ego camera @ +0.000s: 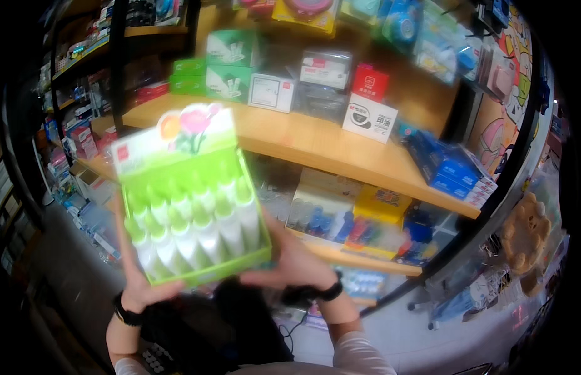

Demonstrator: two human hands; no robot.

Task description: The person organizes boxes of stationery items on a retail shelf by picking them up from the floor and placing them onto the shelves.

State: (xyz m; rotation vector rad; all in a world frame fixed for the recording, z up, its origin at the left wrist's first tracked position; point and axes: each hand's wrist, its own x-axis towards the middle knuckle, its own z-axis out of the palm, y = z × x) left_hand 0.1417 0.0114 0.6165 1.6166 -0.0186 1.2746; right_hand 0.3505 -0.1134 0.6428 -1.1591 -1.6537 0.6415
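Note:
Between my two hands is a green and white display box (211, 274), held in the air and tilted a little. Its raised back card shows printed flowers. Inside stand several white bottles with green caps (197, 234), in rows; they look like glue bottles, though motion blurs them. My left hand (143, 283) grips the box's left side and lower corner, thumb along the front. My right hand (290, 258) holds the right side, its thumb by the bottom edge. Behind the box runs a wooden shelf (290, 136).
Green cartons (230, 82), a white box (271, 93) and a white ink box (369, 117) line the shelf. Blue boxes (452, 168) are stacked at its right end. Below, a lower shelf (365, 258) bears a yellow display box (379, 206). Blister packs (403, 28) hang above.

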